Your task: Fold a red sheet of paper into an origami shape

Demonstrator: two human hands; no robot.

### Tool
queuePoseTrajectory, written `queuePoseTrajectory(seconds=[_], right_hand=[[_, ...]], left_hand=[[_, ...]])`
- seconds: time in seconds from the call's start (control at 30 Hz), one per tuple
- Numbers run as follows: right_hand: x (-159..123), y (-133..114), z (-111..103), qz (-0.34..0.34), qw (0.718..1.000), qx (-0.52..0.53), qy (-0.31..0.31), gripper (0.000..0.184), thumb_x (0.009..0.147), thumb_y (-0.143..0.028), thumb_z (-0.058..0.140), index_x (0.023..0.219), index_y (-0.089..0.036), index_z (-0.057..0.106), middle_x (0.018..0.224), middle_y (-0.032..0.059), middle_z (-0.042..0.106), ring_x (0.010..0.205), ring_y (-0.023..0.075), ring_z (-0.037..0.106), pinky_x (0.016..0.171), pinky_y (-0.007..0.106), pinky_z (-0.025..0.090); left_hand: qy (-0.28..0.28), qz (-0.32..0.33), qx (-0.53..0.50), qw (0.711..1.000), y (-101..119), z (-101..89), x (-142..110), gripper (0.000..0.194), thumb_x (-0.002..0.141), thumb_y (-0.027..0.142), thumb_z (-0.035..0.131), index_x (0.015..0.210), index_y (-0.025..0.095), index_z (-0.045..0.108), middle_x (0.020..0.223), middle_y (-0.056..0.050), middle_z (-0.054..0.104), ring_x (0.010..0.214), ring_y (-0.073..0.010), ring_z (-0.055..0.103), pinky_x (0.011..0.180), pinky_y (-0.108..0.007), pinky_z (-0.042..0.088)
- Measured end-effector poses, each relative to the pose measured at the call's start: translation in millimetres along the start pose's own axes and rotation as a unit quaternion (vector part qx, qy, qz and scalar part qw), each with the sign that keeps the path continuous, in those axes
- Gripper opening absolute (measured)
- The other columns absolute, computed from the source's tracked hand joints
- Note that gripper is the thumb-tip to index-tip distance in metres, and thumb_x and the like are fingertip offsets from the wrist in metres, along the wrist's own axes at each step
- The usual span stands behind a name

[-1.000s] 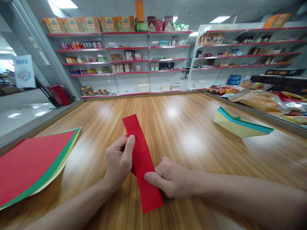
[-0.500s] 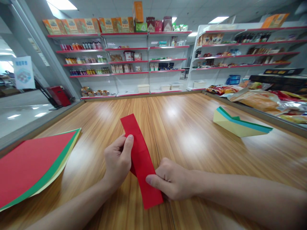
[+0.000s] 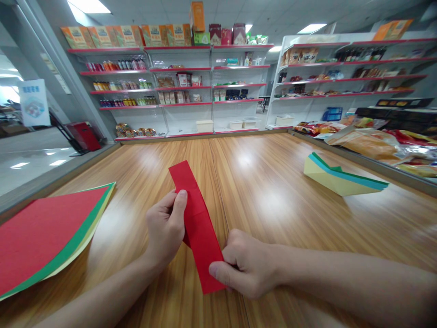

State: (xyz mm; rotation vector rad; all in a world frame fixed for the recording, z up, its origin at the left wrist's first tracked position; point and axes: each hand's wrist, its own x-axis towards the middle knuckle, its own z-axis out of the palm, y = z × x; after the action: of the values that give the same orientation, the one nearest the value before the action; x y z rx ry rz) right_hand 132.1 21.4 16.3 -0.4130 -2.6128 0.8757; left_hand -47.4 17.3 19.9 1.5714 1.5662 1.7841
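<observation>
A long, narrow strip of folded red paper (image 3: 198,223) slants across the middle of the head view, held up over the wooden table. My left hand (image 3: 168,225) pinches its left edge above the middle, thumb on the front face and fingers behind. Lower down, my right hand (image 3: 247,264) grips the right edge near the bottom end, with the thumb pressed on the front. A faint crease crosses the strip near its middle. Part of another red layer shows behind it, by my left hand. The fingers behind the paper are hidden.
On the left lies a stack of coloured sheets (image 3: 51,237), red on top, green and pale yellow below. Several folded paper boats (image 3: 336,175), yellow, blue and green, sit nested at the right. Packaged snacks (image 3: 368,146) lie beyond the table's right edge. Stocked shelves (image 3: 180,86) stand behind.
The strip's upper end and my left hand have shifted slightly left. My right hand has moved slightly down along the edge, closer to the bottom end. Both hands keep their hold.
</observation>
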Motion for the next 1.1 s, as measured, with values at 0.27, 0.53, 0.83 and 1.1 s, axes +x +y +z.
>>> queuePoseTrajectory(seconds=[0.27,0.53,0.83,1.1], right_hand=[[1,-1,-8,-0.003,0.982,0.108,-0.155,0.04,0.091,-0.015,0.032,0.065,-0.01,0.062,0.045,-0.0008,0.057,0.046,0.0053,0.058,0.052,0.01,0.044],[0,-7,-7,0.005,0.998,0.007,-0.065,0.036,0.082,-0.032,0.053,0.051,-0.013,0.051,0.045,-0.0039,0.047,0.039,0.0047,0.042,0.039,0.015,0.029],[3,-7,-8,0.028,0.995,-0.008,-0.1,0.034,0.087,-0.016,0.044,0.061,-0.013,0.066,0.045,-0.0009,0.056,0.043,0.0074,0.052,0.048,0.016,0.039],[0,-5,-1,0.032,0.999,-0.025,-0.003,0.043,0.088,-0.031,0.044,0.048,-0.014,0.045,0.042,-0.0036,0.04,0.037,0.0045,0.032,0.039,0.018,0.023]], left_hand=[[-0.019,-0.012,-0.015,1.0,-4,1.8,2,0.036,0.088,0.033,0.05,0.057,0.016,0.049,0.053,0.003,0.04,0.049,-0.0096,0.035,0.043,-0.021,0.03],[-0.004,0.029,0.06,0.998,3,-0.5,4,0.037,0.088,0.032,0.049,0.054,0.017,0.046,0.05,0.003,0.038,0.048,-0.0096,0.035,0.043,-0.021,0.029],[-0.041,-0.118,-0.017,0.992,-15,1.6,12,0.045,0.085,0.047,0.052,0.053,0.017,0.046,0.046,0.004,0.042,0.04,-0.0088,0.037,0.036,-0.02,0.026],[-0.015,-0.09,-0.051,0.995,-10,3.9,10,0.032,0.084,0.045,0.057,0.069,0.017,0.05,0.052,0.005,0.049,0.044,-0.0086,0.045,0.039,-0.017,0.034]])
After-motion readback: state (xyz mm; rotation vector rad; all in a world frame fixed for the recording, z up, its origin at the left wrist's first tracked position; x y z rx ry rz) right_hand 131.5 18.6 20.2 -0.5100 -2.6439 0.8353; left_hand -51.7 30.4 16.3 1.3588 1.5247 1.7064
